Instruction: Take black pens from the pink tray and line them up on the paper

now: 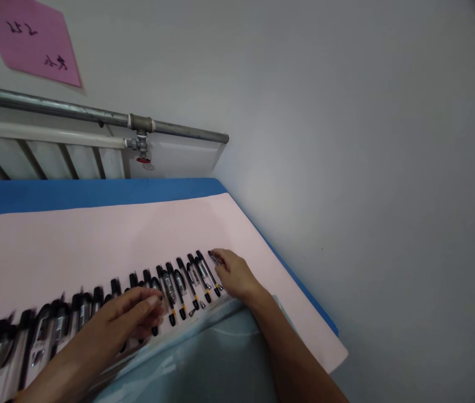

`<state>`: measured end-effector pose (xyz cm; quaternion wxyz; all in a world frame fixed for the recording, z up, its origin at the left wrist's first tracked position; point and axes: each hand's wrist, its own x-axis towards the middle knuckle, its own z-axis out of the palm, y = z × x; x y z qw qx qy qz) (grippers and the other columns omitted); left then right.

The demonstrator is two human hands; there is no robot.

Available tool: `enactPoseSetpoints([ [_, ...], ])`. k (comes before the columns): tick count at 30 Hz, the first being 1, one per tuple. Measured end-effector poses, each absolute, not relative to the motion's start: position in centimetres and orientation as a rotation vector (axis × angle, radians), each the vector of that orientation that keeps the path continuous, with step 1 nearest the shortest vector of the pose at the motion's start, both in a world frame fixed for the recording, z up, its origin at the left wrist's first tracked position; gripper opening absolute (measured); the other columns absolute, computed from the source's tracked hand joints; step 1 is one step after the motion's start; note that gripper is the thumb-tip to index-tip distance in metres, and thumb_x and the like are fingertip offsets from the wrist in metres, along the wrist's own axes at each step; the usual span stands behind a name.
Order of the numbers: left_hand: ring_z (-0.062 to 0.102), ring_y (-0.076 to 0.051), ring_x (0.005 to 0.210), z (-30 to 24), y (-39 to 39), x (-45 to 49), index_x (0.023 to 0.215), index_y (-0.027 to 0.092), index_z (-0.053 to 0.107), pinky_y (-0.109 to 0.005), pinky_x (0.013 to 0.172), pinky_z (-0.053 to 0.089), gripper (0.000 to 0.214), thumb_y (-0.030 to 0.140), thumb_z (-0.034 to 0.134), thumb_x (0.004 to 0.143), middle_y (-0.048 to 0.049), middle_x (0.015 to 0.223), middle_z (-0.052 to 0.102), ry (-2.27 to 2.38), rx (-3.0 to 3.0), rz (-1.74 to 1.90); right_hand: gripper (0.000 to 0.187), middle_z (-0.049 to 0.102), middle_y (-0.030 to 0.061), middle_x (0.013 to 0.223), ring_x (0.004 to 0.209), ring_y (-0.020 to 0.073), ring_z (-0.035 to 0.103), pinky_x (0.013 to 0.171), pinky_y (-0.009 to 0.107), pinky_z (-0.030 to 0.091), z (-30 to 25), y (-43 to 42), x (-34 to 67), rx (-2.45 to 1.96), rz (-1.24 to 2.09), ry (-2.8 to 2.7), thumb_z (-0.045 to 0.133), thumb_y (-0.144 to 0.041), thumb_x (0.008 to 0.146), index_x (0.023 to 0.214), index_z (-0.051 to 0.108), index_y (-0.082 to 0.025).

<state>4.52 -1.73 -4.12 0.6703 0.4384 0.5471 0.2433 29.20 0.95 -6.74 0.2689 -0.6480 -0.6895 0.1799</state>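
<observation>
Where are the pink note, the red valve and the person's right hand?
pink note [31,39]: head view, middle of the sheet.
red valve [144,160]: head view, its red handle.
right hand [235,274]: head view, back of the hand.

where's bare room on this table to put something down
Bare: the wide pink sheet between the row of pens and the blue strip at the back; also the sheet's corner beyond the right hand. Crowded: the near edge, with pens and the left hand.

Two grips [130,316] [237,275], one pen row [178,285], one note [31,39]
</observation>
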Motion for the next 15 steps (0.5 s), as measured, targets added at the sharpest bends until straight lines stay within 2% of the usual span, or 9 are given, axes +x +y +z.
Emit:
enactPoseSetpoints([
  [8, 0.063, -0.023, 0.088, -3.5, -1.7, 4.4, 0.096, 0.02, 0.061, -0.033, 0.075, 0.049, 0.037, 0.047, 0.057, 0.07, -0.0054, 0.086, 0.07, 1.242, 1.023, 0.559, 0.022, 0.062, 0.0056, 0.086, 0.081, 0.016, 0.056, 0.074, 0.027, 0.042, -6.6, 0.7, 29.2, -1.77, 0.484, -1.894, 0.048, -0.011, 0.074, 0.089, 0.063, -0.017],
  [15, 0.064, -0.02, 0.078, -3.0, -1.8, 3.8, 0.092, 0.02, 0.062, -0.03, 0.071, 0.051, 0.034, 0.043, 0.059, 0.068, -0.0059, 0.083, 0.07, 1.323, 0.965, 0.731, 0.02, 0.064, 0.0032, 0.083, 0.079, 0.0146, 0.057, 0.072, 0.025, 0.041, -7.0, 1.0, 29.2, -1.756, 0.493, -1.88, 0.045, -0.012, 0.077, 0.085, 0.062, -0.019],
])
